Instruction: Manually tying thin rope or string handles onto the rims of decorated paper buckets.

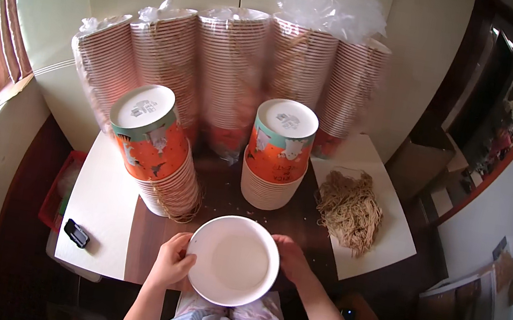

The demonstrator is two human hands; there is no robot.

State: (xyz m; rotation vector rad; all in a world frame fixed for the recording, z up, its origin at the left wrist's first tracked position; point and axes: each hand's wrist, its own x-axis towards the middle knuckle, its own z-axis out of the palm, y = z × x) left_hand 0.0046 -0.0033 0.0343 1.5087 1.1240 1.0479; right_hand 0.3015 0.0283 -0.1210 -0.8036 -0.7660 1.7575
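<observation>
A white paper bucket is held between my two hands above the table's near edge, its mouth facing up toward me. My left hand grips its left rim, thumb over the edge. On the opposite side my right hand closes on the rim, its fingers partly hidden behind the bucket. Beyond it stand two upside-down stacks of orange printed buckets: a left stack, leaning, with loose strings hanging at its lower end, and a right stack, upright.
Several tall bucket stacks in clear plastic line the back against the wall. A tangle of tan strings lies on the white right side of the table. A small black case rests at the left, near a red crate.
</observation>
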